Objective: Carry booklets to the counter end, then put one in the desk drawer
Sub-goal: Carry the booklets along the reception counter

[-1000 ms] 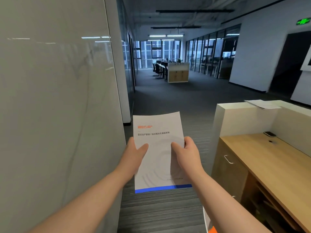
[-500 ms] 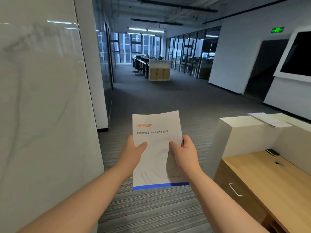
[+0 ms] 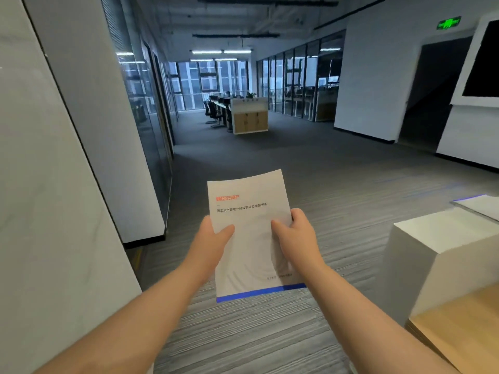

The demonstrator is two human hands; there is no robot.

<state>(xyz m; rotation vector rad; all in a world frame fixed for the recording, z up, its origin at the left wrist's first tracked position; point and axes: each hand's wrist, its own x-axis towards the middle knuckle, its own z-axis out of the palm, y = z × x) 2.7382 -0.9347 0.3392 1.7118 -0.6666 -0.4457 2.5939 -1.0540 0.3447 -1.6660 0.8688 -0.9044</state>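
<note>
I hold white booklets (image 3: 251, 238) with an orange logo and a blue bottom stripe flat in front of me, over the striped carpet. My left hand (image 3: 210, 241) grips the left edge with its thumb on the cover. My right hand (image 3: 297, 236) grips the right edge the same way. The white counter end (image 3: 437, 238) rises at the right, with the wooden desk top (image 3: 459, 330) below it at the lower right corner. More white booklets (image 3: 480, 205) lie on top of the counter. The desk drawer is out of view.
A glossy white wall (image 3: 54, 211) runs close along the left. Ahead, the grey carpeted corridor (image 3: 270, 157) leads to distant desks and chairs (image 3: 237, 112). A dark doorway (image 3: 432, 90) and a wall screen (image 3: 483, 60) are at the right.
The view has swung left and up: the counter and desk have slid toward the right edge and the drawer handle has left the frame. Both hands keep the same hold on the booklets.
</note>
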